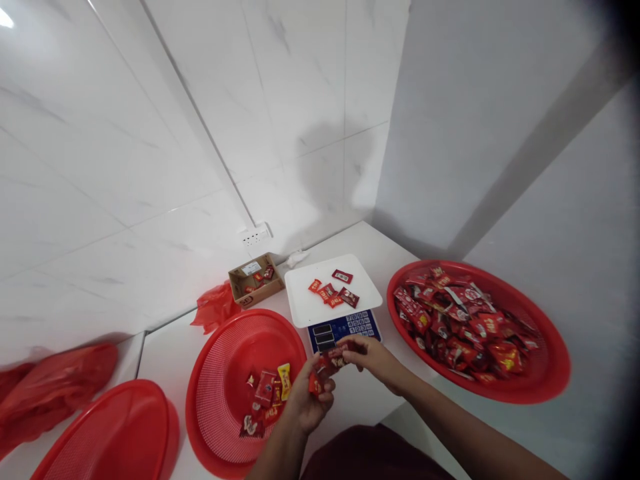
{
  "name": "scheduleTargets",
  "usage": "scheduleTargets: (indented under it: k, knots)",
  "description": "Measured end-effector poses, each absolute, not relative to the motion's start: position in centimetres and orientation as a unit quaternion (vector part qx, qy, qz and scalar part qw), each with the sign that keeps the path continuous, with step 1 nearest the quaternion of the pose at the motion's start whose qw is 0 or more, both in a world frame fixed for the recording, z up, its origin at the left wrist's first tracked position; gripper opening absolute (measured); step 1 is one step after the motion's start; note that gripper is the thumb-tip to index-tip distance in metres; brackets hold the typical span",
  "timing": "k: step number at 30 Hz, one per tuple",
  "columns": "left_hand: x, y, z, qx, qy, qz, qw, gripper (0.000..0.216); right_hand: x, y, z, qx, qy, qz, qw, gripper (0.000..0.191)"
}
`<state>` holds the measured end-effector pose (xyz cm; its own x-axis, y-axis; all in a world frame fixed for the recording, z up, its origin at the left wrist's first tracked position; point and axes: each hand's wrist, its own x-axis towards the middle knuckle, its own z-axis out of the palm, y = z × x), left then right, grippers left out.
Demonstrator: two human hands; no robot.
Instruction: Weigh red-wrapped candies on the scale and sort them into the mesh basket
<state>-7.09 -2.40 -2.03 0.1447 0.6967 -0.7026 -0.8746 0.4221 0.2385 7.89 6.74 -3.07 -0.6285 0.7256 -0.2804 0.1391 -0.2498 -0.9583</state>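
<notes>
My left hand (309, 402) is closed on wrapped candies, a small orange-red one (315, 385) showing at its fingers. Between both hands is a dark red candy packet (333, 360), its right end pinched by the fingers of my right hand (379, 361). Just beyond them stands a digital scale with a blue keypad (361, 325) and a white pan (305, 308). Several red and dark red wrapped candies (329, 293) lie on that pan. Left of my left hand, a red plastic basket (214, 373) holds a few wrapped candies, one of them yellow (285, 381).
To the right, a large red basket (553, 347) is heaped with wrapped candies. A small cardboard box (260, 294) with some candies stands behind, beside a red plastic bag (215, 307). Another red basket (120, 440) and red bags (60, 393) are at far left. Tiled walls bound the table.
</notes>
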Motion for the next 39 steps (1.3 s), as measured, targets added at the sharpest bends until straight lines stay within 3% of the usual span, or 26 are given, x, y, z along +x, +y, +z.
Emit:
scheduleTargets:
  k: [6, 11, 14, 22, 28, 32, 39]
  knots:
    - [-7.4, -3.2, -3.1, -0.136, 0.382, 0.52, 0.752, 0.024, 7.0, 12.6, -5.2, -0.444, -0.377, 0.749, 0.316, 0.03]
    - [-7.1, -3.7, -3.2, -0.143, 0.395, 0.51, 0.75, 0.018, 6.4, 15.4, -5.0, -0.523, -0.371, 0.672, 0.37, 0.058]
    - [-7.0, -4.2, -3.3, -0.146, 0.411, 0.509, 0.742, 0.015, 7.9, 14.2, -5.6, -0.531, -0.464, 0.623, 0.337, 0.055]
    - [-6.7, -5.4, -4.1, -0.13, 0.449, 0.496, 0.732, 0.023, 13.8, 7.2, -8.1, -0.505, -0.544, 0.649, 0.168, 0.039]
    - [-4.2, -4.4, -2.5, 0.009, 0.522, 0.466, 0.714, 0.024, 12.0, 3.1, -5.1, -0.413, -0.36, 0.829, 0.11, 0.044]
    - [-1.8, -3.1, -0.8, 0.194, 0.612, 0.47, 0.606, 0.012, 10.3, 1.9, -3.6, -0.288, -0.188, 0.935, 0.083, 0.044]
    - [0.3, -2.3, 0.4, 0.424, 0.674, 0.439, 0.416, 0.011, 10.3, 1.2, -2.4, -0.22, -0.106, 0.966, 0.082, 0.056]
